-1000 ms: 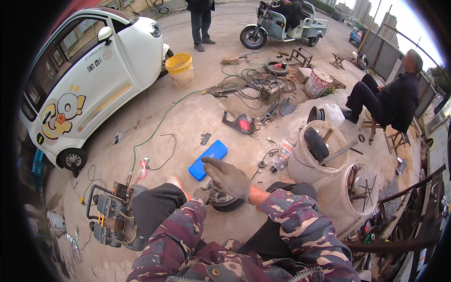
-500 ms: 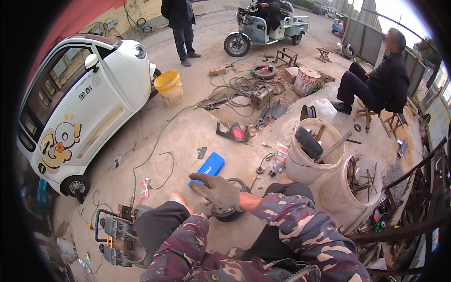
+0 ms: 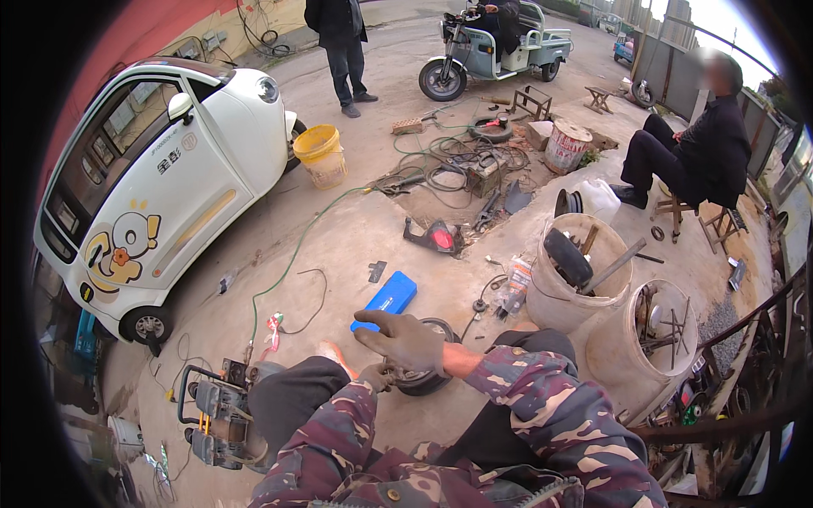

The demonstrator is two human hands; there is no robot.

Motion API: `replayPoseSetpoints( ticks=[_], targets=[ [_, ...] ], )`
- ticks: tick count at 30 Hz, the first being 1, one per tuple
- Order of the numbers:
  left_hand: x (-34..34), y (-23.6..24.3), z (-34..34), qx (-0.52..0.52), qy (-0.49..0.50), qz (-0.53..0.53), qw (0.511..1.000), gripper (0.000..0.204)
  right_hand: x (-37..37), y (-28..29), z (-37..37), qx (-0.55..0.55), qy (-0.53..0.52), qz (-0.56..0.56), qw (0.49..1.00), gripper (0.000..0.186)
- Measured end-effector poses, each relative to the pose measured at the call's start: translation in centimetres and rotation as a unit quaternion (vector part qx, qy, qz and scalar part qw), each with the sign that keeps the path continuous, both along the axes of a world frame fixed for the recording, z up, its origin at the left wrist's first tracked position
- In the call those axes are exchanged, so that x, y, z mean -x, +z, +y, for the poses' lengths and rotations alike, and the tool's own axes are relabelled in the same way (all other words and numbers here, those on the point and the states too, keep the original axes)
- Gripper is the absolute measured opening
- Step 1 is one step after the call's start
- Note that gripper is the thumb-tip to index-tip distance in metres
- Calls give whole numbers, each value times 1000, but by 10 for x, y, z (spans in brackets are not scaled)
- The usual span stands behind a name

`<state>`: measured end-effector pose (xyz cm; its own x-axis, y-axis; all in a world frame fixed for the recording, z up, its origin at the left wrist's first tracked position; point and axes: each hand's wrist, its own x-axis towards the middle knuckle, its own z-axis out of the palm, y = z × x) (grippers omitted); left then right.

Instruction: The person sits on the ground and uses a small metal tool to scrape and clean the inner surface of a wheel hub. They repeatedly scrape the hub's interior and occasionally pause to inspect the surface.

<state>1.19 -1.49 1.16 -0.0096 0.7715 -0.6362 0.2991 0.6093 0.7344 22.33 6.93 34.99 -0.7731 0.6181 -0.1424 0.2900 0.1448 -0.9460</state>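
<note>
- A small black wheel (image 3: pixel 421 378), its tyre dark and dusty, lies on the dirt ground (image 3: pixel 356 245) between the person's knees, mostly hidden under the hands.
- The gloved right hand (image 3: pixel 405 341) rests on top of it, fingers spread and loose, clasping nothing.
- The left hand (image 3: pixel 375 376) touches the wheel's near edge; I cannot tell its grip.
- A blue flat box (image 3: pixel 385 300) lies just beyond.
- Two pale buckets (image 3: pixel 593 317) of tools stand to the right.

Three buckets (image 3: pixel 583 275) (one yellow), one white car (image 3: pixel 161 186).
</note>
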Motion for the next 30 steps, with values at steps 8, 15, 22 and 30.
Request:
replayPoseSetpoints(
  ticks=[8,15,22,30],
  targets=[
    [-6,3,16,-122,-162,368,907,45,2,10,-4,-19,4,-8,1000,83],
    [-20,5,28,-20,-88,340,936,44,3,1,-1,-1,8,-18,1000,83],
    [-13,25,11,-9,-63,277,959,42,7,-2,-2,6,13,-23,1000,85],
    [6,24,23,-117,-200,357,905,51,0,-2,-2,-52,0,-10,999,80]
  ],
)
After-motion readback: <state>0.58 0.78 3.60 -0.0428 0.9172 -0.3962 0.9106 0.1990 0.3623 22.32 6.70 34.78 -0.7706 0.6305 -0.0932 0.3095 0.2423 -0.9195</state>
